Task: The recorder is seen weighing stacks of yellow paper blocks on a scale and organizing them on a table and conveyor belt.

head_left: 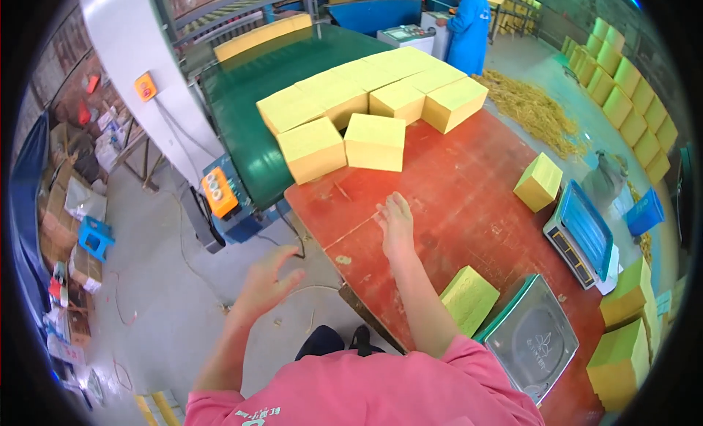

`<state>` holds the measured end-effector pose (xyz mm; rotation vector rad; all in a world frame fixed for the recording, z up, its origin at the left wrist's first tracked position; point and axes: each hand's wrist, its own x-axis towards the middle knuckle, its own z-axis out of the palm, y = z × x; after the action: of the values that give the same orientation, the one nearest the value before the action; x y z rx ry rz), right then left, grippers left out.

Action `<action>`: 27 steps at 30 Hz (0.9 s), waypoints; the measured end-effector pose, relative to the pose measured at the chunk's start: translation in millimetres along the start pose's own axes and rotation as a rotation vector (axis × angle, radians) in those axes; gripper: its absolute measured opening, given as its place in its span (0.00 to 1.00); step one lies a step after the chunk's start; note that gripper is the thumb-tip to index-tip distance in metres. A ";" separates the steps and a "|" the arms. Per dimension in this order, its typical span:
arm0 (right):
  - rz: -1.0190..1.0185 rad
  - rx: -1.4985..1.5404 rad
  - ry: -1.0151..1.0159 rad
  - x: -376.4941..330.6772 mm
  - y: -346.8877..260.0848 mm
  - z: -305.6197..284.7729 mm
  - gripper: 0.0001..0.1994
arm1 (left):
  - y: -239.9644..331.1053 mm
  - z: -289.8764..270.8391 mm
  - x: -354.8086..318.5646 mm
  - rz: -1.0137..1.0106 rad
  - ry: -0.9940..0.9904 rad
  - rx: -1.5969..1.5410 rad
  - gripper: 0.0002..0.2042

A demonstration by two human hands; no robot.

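My left hand (269,281) hovers over the floor left of the red table, holding nothing, its thumb and fingers apart. Above the red tabletop (461,199) reaches my right hand (397,224), empty, with its fingers stretched out. Just beyond it stand a yellow block (375,142) and another yellow block (313,149), angled toward each other. Behind these, several more yellow blocks (344,84) form rows across the table edge and the green conveyor belt (256,104). A single yellow block (470,300) lies beside my right forearm.
At right are a scale with a blue tray (582,228), a lone yellow block (538,182) and a metal-topped scale (533,338). An orange control box (220,193) stands by the conveyor. A person in a blue coat (470,30) works at the back, near yellow stacks (622,96).
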<state>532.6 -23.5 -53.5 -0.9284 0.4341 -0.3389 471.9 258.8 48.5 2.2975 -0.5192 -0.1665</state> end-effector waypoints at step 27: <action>-0.140 -0.718 0.190 240.7 -19.7 0.7 0.18 | -84.0 8.0 381.9 0.555 -0.023 0.335 0.38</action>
<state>738.8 -144.5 -87.9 -1.6390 0.6870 -0.4092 843.4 147.6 -2.6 2.3669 -1.2483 0.1799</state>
